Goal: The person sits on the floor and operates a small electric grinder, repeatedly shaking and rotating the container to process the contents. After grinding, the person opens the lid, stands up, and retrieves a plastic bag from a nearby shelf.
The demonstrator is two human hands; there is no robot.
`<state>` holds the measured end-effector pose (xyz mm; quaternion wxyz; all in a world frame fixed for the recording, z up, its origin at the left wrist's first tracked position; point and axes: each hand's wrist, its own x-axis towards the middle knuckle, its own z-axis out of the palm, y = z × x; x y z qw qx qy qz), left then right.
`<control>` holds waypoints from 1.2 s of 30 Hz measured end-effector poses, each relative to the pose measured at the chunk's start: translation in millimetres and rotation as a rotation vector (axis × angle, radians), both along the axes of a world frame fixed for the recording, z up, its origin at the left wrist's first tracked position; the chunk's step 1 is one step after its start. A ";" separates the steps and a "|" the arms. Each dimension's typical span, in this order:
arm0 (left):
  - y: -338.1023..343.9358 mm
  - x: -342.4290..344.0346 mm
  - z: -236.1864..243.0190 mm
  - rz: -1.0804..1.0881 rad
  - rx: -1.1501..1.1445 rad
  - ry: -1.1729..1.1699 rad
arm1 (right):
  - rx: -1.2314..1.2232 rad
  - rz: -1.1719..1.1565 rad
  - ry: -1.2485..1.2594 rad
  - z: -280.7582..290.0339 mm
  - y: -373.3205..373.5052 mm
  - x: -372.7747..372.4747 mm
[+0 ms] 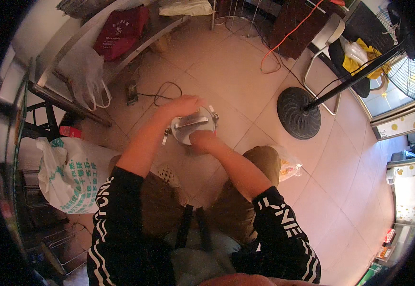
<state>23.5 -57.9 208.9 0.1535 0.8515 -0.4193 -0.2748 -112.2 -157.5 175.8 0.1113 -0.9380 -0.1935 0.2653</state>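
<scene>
A round, silvery metal lidded container [206,125] stands on the floor between my feet, with a bar handle [191,123] across its lid. Clamp-like metal latches stick out at its sides, one at the left [165,137] and another at the right [214,112]. My left hand [186,106] reaches over the far rim with its fingers curled down; what the fingertips grip is hidden. Against the near rim my right hand [202,141] is closed, its fingertips tucked out of sight. Behind the container a dark cord [167,85] loops over the tiles.
A fan's round black base [299,113] and slanted pole [355,78] stand to the right. At left sits a full white sack [76,174] with green print. A shelf holds a dark red bag [121,33] and a hanging clear plastic bag [84,81]. An orange cord [291,32] trails at the back.
</scene>
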 end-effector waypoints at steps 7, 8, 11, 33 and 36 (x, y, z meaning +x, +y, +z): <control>0.9 -21.8 1.5 0.134 0.165 0.143 | -0.003 0.056 -0.074 -16.0 -3.3 0.7; 0.3 -21.4 1.5 0.145 0.205 0.174 | 0.018 0.016 -0.062 -12.1 -2.9 -2.4; -0.2 -26.1 -3.8 0.118 0.122 0.030 | 0.009 -0.025 -0.030 5.6 -3.7 -0.3; -5.4 -20.8 0.9 0.072 0.141 -0.032 | 0.008 -0.005 0.001 19.0 -3.8 -3.3; -6.9 -18.1 0.9 0.064 0.108 -0.053 | 0.018 -0.005 0.001 32.4 1.7 -4.4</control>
